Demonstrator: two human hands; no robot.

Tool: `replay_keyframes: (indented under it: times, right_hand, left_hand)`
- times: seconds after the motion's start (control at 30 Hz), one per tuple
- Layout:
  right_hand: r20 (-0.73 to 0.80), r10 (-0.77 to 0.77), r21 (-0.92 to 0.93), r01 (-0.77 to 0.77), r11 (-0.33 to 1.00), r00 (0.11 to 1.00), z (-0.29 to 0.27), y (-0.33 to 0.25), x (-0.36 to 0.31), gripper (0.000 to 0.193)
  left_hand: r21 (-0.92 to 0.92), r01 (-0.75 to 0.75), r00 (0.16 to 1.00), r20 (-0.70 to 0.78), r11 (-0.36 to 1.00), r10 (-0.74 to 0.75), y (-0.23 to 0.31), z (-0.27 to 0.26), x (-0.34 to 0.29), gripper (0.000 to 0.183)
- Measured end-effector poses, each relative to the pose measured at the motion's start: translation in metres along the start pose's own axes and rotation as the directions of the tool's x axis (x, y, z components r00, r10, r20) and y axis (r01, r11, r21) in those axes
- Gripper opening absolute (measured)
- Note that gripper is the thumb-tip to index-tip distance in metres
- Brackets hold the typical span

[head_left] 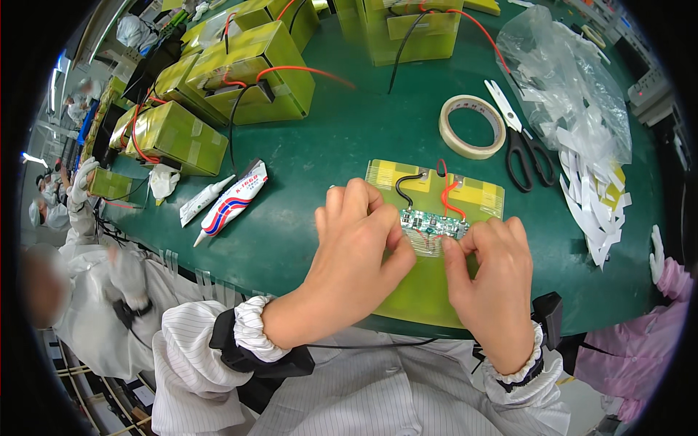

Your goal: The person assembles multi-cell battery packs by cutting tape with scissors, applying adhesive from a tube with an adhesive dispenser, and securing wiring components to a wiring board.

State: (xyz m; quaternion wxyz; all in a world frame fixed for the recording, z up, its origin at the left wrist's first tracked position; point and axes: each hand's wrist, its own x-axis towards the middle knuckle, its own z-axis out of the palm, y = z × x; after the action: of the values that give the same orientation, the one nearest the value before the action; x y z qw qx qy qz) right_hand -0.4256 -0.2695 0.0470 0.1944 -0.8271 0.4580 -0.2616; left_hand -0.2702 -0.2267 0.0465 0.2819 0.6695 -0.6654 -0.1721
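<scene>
1. Here, a green table fills the view; beyond its left edge lies a work hall where other people in white coats sit, and a pink sleeve shows at the right.
2. A flat yellow pack lies at the near edge, with a small green board across its middle and one black and one red wire looping above it.
3. The left hand pinches the board's left end with its fingertips; the right hand pinches the right end, both closed on it.
4. Around them: one tape roll, one pair of scissors, one clear bag with white paper strips spilling beside it, and two tubes on the left.
5. At least five more wired yellow packs crowd the far side, well apart from the hands; nothing lies between.
</scene>
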Motion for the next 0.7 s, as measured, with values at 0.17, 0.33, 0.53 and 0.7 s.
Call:
replay_keyframes:
  times: [0.17, 0.33, 0.53, 0.7]
  right_hand:
    - [0.001, -0.012, -0.01, 0.012, 1.0, 1.0, 0.001, -0.001, -0.001, 0.019]
    - [-0.012, -0.015, -0.028, 0.014, 0.999, 1.0, 0.001, 0.0, -0.002, 0.019]
    - [-0.035, -0.03, -0.008, 0.03, 1.0, 0.999, 0.002, -0.001, -0.002, 0.019]
    - [-0.036, -0.013, 0.027, 0.014, 1.0, 0.999, -0.007, 0.006, -0.001, 0.014]
  left_hand:
    - [0.105, 0.04, 0.999, -0.016, 0.994, -0.038, -0.007, -0.005, -0.005, 0.016]
    - [0.291, -0.187, 0.976, -0.057, 0.938, 0.212, 0.012, -0.012, -0.019, 0.033]
    - [0.128, -0.298, 0.932, 0.254, 0.946, 0.259, 0.024, 0.005, -0.036, 0.094]
    - [0.274, -0.317, 0.927, 0.291, 0.908, 0.236, 0.027, 0.008, -0.035, 0.101]
